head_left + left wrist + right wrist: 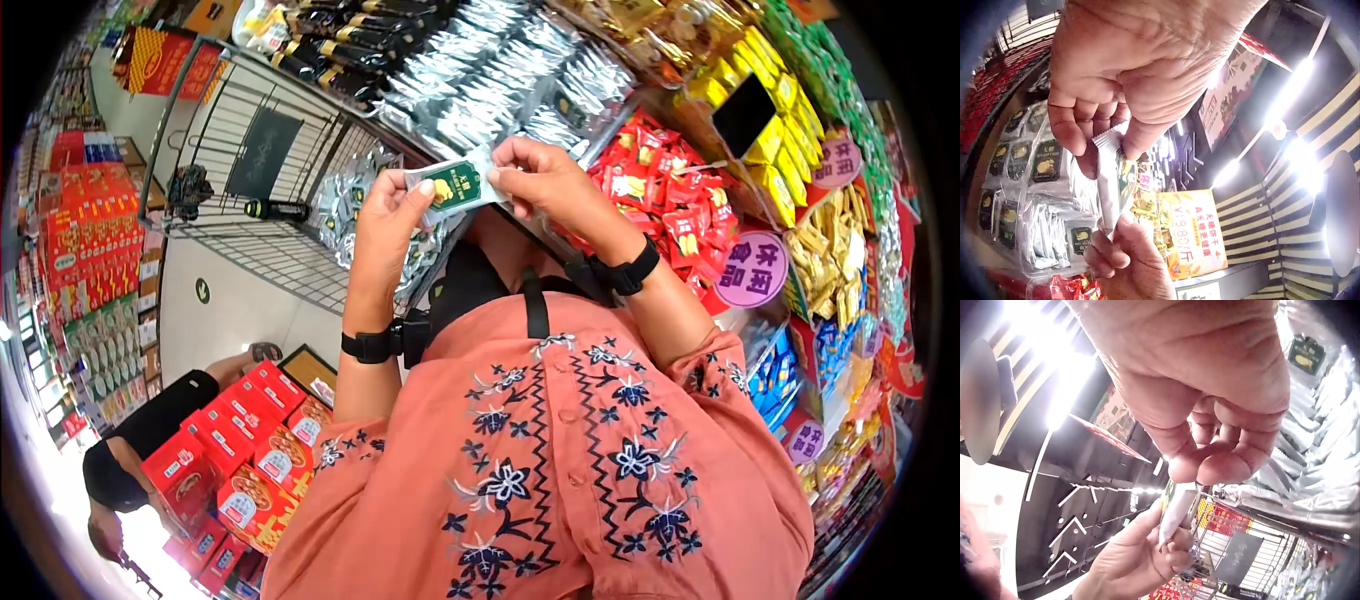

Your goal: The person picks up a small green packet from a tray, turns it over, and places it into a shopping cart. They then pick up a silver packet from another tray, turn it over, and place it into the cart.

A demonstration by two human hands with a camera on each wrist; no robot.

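A small silver snack packet [457, 187] with a dark green label is stretched between both hands in the head view. My left hand [390, 215] pinches its left end, the thumb lying on the front. The right hand [545, 178] pinches the other end between thumb and fingers. In the left wrist view the packet [1112, 178] is seen edge-on, its crimped end at the left fingertips. The right wrist view shows the right fingertips curled over one end of the packet [1177, 515], with the left hand [1138, 553] at the opposite end.
A bin of similar silver packets [500, 75] lies just beyond the hands, with red packets [670, 185] to its right. Left of the hands stands a wire shopping cart [285, 250] holding more silver packets and a dark bottle [277, 210]. Red boxes [235, 425] are stacked lower left.
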